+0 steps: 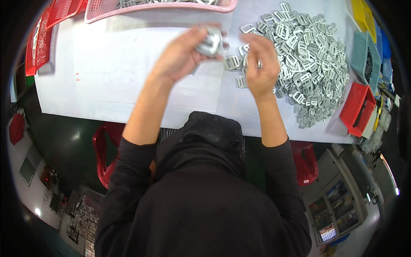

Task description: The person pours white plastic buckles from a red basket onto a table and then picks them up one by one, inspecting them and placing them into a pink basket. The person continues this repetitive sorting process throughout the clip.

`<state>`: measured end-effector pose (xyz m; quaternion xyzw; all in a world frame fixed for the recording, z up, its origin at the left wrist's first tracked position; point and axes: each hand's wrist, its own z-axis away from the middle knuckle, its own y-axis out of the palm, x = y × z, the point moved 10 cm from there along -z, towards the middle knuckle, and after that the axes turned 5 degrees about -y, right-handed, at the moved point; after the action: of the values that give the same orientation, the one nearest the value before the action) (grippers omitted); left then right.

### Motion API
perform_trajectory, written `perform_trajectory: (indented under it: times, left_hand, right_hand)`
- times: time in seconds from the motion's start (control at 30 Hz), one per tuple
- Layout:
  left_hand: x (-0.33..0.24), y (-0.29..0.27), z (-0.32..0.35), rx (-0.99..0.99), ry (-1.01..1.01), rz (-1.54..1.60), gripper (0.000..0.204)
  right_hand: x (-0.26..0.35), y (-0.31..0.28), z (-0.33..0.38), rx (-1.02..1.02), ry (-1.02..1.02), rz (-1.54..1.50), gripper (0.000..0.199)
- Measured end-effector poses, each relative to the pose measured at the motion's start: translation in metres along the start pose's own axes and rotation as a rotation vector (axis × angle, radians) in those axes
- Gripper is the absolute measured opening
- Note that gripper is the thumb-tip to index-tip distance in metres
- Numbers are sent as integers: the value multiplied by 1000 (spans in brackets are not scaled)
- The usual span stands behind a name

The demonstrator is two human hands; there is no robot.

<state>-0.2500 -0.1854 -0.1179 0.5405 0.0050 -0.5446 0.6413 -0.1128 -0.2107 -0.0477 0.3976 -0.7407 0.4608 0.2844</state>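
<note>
Sorting grey buckles at a white-covered table, both hands lifted above it.

Nearest, a dark hooded top and two forearms reaching up from below. Left hand (182, 53) closed round a small stack of grey buckles (210, 42), blurred, count impossible to tell. Right hand (262, 64) curled shut, with a glint of something small pinched at the fingertips, too blurred to name. Just beside the right hand, a few loose buckles (234, 64) on the white sheet (115, 73). Beyond, to the right, a large heap of buckles (310, 55) untouched, so probably most of the work left. At the far edge, a pink basket (158, 9) already holding some grey pieces, its contents cut off by the frame. Red baskets (43, 36) at the left, a teal basket (366, 55) at the right, insides hard to make out.
</note>
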Motion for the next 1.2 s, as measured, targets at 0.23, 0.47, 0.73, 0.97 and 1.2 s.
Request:
perform_trajectory:
  times: [0.23, 0.47, 0.73, 0.97, 1.2]
  left_hand:
    - [-173, -77, -51, -617, 405, -1394, 46]
    - [-196, -76, -29, -432, 852, -1678, 40]
    - [11, 5, 20, -54, -186, -754, 45]
    - [100, 6, 13, 152, -454, -248, 44]
    - [108, -4, -9, -26, -400, 0, 31]
  right_hand:
    - [-68, 44, 43, 576, 25, 540, 45]
    - [-70, 43, 62, 567, -59, 542, 45]
    - [15, 16, 46, 493, -216, 244, 42]
    - [-66, -27, 49, 341, 254, 265, 34]
    - [-126, -46, 50, 320, 316, 870, 23]
